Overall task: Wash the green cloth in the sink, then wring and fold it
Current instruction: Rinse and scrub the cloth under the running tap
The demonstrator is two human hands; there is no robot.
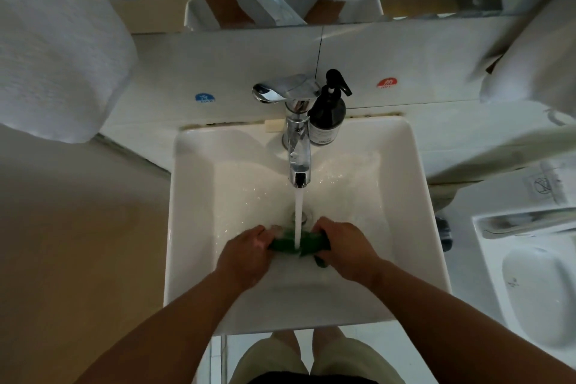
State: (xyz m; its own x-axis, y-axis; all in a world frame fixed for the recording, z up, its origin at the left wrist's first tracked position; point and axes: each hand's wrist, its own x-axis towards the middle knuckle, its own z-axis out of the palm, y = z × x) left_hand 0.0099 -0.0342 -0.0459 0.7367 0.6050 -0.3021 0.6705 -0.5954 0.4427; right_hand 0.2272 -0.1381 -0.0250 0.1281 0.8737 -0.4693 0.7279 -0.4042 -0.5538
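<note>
Left hand (246, 254) and right hand (343, 246) clamp the green cloth (280, 246) under the running tap (299, 162); bunched apparently at 6 o'clock of the drain (303, 217), it may block outflow.

Left hand (246, 254) fingers curled, right hand (344, 248) likewise, forearms extended

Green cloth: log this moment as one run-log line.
step: washing; green cloth: under tap stream; left hand: grips it; right hand: grips it
</note>
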